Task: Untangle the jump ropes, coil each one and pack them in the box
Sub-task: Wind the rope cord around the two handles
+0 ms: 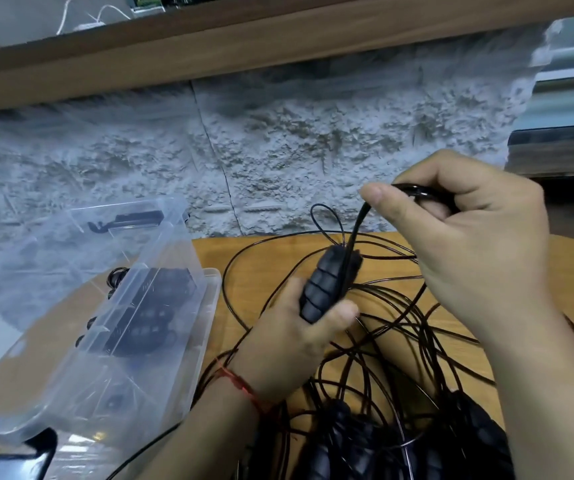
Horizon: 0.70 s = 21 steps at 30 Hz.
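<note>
Right, here is a warm wooden surface point(264, 258) pushed up against a rough, grey-white textured wall point(313, 133), with a brown wooden ledge point(278, 39) running across above it. On the left stands the clear plastic box point(209, 296), lid tipped open, and a few black packed handles point(147, 317) show through its walls.

Centre stage, the left hand point(296, 337), a red string point(240, 382) round its wrist, is clenched round the lower end of a black ribbed handle point(327, 282). The handle's long axis runs nearly upright in the view, leaning a touch to the right, and its cord end points away from the person, toward the wall. It is held up above the surface, just right of the box.

From that top end a black cord point(356, 230) rises up and to the right into the right hand point(469, 237), which pinches it between thumb and curled fingers, a short bend of cord showing inside the grip. That hand sits higher than the left.

Below both hands the loose tangle point(399, 323) of thin black rope sprawls in wide loops over the wood, and several more handles point(347, 441) lie bunched at the near edge, blurred.
</note>
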{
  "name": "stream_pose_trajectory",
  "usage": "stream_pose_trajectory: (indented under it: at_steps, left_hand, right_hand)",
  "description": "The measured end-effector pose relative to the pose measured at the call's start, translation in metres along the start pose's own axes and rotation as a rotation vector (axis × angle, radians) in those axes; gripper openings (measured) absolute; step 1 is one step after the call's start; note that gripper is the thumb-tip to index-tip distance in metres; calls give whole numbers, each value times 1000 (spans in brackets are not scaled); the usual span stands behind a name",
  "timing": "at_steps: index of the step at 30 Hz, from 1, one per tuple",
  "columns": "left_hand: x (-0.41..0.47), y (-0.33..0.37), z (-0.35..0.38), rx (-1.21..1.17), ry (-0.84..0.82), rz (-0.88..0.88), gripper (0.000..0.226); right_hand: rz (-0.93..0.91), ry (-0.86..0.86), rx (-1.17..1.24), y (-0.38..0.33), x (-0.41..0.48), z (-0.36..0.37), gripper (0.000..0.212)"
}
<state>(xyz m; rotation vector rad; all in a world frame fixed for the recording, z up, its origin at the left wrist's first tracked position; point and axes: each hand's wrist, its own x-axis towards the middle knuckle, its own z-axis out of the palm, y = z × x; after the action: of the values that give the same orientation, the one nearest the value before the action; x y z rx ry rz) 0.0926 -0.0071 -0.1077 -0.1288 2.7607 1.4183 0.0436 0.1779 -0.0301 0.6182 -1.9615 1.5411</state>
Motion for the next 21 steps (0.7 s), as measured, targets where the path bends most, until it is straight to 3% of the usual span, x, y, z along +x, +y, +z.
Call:
stream_pose_trajectory:
  at_steps: [4,9,12,21]
  left_hand:
    - [-10,8,12,191,35,35,60]
    - [-20,13,19,432,92,298,43]
    - [-22,13,15,367,100,443,31]
    - [-23,3,-2,62,294,644,39]
  right_hand:
    - [2,-84,70,1,-1,2,26]
    - [37,-217,143,4,-1,3,22]
    - [132,-205,133,22,6,-1,27]
    - [292,-437,191,67,1,2,30]
